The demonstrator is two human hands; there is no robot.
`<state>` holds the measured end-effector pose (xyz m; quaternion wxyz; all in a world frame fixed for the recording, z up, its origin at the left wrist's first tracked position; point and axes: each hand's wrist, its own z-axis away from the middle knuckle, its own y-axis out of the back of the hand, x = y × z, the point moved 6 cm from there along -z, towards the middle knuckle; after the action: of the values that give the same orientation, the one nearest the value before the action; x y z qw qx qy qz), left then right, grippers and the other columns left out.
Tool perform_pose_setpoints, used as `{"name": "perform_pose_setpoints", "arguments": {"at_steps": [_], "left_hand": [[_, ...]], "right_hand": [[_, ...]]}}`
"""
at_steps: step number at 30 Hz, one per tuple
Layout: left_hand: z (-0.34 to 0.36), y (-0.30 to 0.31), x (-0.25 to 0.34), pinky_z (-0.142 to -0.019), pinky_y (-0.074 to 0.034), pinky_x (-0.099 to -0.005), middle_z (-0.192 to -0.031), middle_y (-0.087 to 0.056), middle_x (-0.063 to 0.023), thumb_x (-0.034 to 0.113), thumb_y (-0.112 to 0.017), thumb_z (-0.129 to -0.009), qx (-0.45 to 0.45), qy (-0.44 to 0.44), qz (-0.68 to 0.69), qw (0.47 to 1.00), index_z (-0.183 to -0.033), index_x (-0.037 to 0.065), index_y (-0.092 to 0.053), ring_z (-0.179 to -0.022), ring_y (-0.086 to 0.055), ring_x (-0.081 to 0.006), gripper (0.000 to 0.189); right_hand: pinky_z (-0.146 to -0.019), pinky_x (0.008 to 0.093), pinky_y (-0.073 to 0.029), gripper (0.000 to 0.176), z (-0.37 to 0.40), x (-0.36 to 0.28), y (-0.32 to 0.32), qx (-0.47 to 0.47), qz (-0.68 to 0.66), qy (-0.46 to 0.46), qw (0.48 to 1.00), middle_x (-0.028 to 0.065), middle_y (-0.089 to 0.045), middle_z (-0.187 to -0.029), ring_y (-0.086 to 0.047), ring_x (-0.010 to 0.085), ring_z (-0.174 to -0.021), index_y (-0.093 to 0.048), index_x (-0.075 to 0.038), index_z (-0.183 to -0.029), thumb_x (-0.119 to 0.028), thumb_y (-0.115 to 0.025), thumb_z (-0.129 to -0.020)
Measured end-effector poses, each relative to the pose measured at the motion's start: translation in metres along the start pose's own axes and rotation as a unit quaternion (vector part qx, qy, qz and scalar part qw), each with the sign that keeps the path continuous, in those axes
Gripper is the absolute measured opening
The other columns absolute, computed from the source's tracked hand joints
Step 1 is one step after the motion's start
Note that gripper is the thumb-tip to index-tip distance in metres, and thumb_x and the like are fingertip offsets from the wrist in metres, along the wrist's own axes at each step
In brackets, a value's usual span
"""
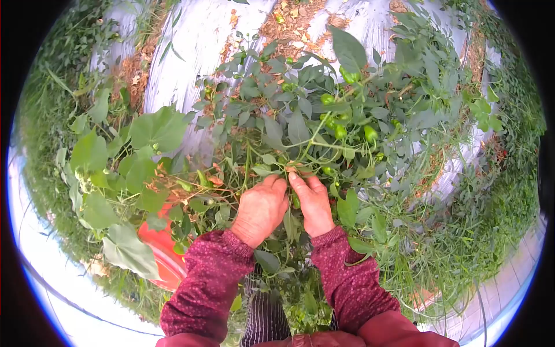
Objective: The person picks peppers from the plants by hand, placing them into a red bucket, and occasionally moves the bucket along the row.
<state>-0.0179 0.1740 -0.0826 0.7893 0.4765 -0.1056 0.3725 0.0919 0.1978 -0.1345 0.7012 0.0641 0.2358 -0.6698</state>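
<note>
Both my hands meet at the middle of a leafy pepper plant (pixel 298 127). My left hand (pixel 260 211) is closed, its fingertips pressed together among the stems and partly hidden. Beside it my right hand (pixel 312 202) is also closed, thumb and fingers pinched at the same spot; what lies between the fingertips is too small to make out. A green pepper (pixel 296 201) shows in the gap between the hands. More green peppers (pixel 370 134) hang just beyond my right hand, and a slim one (pixel 203 178) hangs left of my left hand.
A red plastic container (pixel 165 248) stands at the lower left, partly covered by broad leaves (pixel 130 251). Pale plastic sheeting (pixel 191 49) covers the ground behind the plant, with strips of brown soil (pixel 289 26). Grass and weeds (pixel 451 260) grow at the right.
</note>
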Motion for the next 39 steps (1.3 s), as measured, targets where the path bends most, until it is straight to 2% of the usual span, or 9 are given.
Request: {"name": "perform_pose_setpoints", "arguments": {"at_steps": [15,21,25,27,29,31,32,36,39], "left_hand": [[0.025,0.035,0.018,-0.055,-0.048,-0.0393,-0.072,-0.054,-0.0106,0.012,-0.061,-0.066,-0.05,-0.129,-0.147,0.979,-0.094,0.01,-0.061,-0.067,-0.059,-0.0276,0.028],[0.03,0.064,-0.025,-0.061,-0.05,-0.041,-0.076,-0.06,-0.0132,0.012,-0.06,-0.079,0.05,0.05,0.047,0.996,-0.098,0.006,-0.061,-0.067,-0.061,-0.0313,0.02],[-0.006,0.091,-0.013,-0.063,-0.05,-0.0394,-0.083,-0.061,-0.0119,0.007,-0.059,-0.076,0.1,-0.003,-0.07,0.993,-0.101,0.008,-0.061,-0.074,-0.061,-0.0307,0.026],[-0.024,0.086,-0.001,-0.066,-0.05,-0.039,-0.089,-0.062,-0.0119,0.004,-0.06,-0.074,0.105,-0.049,-0.111,0.987,-0.106,0.01,-0.061,-0.079,-0.061,-0.03,0.033],[-0.036,0.047,-0.002,-0.067,-0.051,-0.0375,-0.088,-0.06,-0.0094,0.004,-0.06,-0.07,-0.1,-0.057,-0.217,0.969,-0.113,0.013,-0.058,-0.081,-0.061,-0.0289,0.044],[-0.026,0.019,-0.005,-0.066,-0.051,-0.0366,-0.083,-0.059,-0.0067,0.008,-0.061,-0.07,-0.172,-0.071,-0.262,0.947,-0.117,0.014,-0.055,-0.079,-0.061,-0.0271,0.048],[-0.017,0.007,-0.013,-0.066,-0.051,-0.0361,-0.085,-0.06,-0.0059,0.011,-0.061,-0.07,-0.195,-0.061,-0.295,0.933,-0.117,0.014,-0.055,-0.081,-0.061,-0.0258,0.047],[0.003,-0.001,-0.019,-0.065,-0.05,-0.0365,-0.088,-0.06,-0.0084,0.018,-0.06,-0.076,-0.172,-0.065,-0.331,0.926,-0.109,0.007,-0.057,-0.081,-0.06,-0.0253,0.035],[0.01,0.003,-0.02,-0.062,-0.048,-0.0347,-0.085,-0.059,-0.0077,0.018,-0.059,-0.074,-0.104,-0.072,-0.354,0.927,-0.104,0.004,-0.057,-0.076,-0.058,-0.0234,0.033]], "right_hand": [[-0.096,0.0282,-0.034,0.028,0.007,0.002,-0.008,-0.027,-0.009,-0.059,0.998,0.0012,-0.056,-0.113,-0.047,0.0111,-0.108,-0.06,-0.009,-0.111,-0.026,-0.061,-0.089],[-0.079,0.0301,-0.044,0.028,0.014,0.023,-0.007,-0.046,0.01,-0.099,0.994,-0.0003,-0.055,-0.108,-0.051,0.0123,-0.098,-0.06,-0.01,-0.108,-0.03,-0.061,-0.089],[-0.062,0.0245,-0.049,0.035,0.019,0.024,-0.008,-0.042,0.083,-0.047,0.995,0.0006,-0.055,-0.111,-0.054,0.0093,-0.089,-0.059,-0.008,-0.114,-0.03,-0.064,-0.087],[-0.067,0.0245,-0.051,0.043,0.028,0.023,-0.003,0.018,0.131,-0.067,0.989,0.002,-0.055,-0.116,-0.055,0.0104,-0.093,-0.056,-0.01,-0.121,-0.035,-0.064,-0.086],[-0.067,0.0248,-0.051,0.047,0.033,0.024,0.002,0.043,0.189,-0.041,0.98,0.0027,-0.054,-0.119,-0.055,0.0103,-0.095,-0.055,-0.012,-0.124,-0.038,-0.063,-0.085],[-0.102,0.0305,-0.032,0.065,0.032,0.038,0.006,-0.015,0.267,-0.062,0.962,0.0128,-0.043,-0.133,-0.04,0.0187,-0.122,-0.044,-0.013,-0.134,-0.047,-0.064,-0.083],[-0.086,0.0344,-0.046,0.042,0.031,0.042,0.009,0.01,0.396,0.03,0.918,0.0057,-0.055,-0.121,-0.055,0.0185,-0.102,-0.055,-0.012,-0.122,-0.036,-0.06,-0.088],[-0.08,0.0335,-0.046,0.034,0.035,0.039,0.001,-0.022,0.302,-0.023,0.953,0.0042,-0.06,-0.11,-0.058,0.0175,-0.093,-0.058,-0.011,-0.116,-0.031,-0.059,-0.089],[-0.062,0.0254,-0.046,0.024,0.035,0.024,-0.011,-0.028,0.205,0.081,0.975,-0.0009,-0.061,-0.091,-0.054,0.0074,-0.074,-0.061,-0.009,-0.109,-0.022,-0.062,-0.088]]}}
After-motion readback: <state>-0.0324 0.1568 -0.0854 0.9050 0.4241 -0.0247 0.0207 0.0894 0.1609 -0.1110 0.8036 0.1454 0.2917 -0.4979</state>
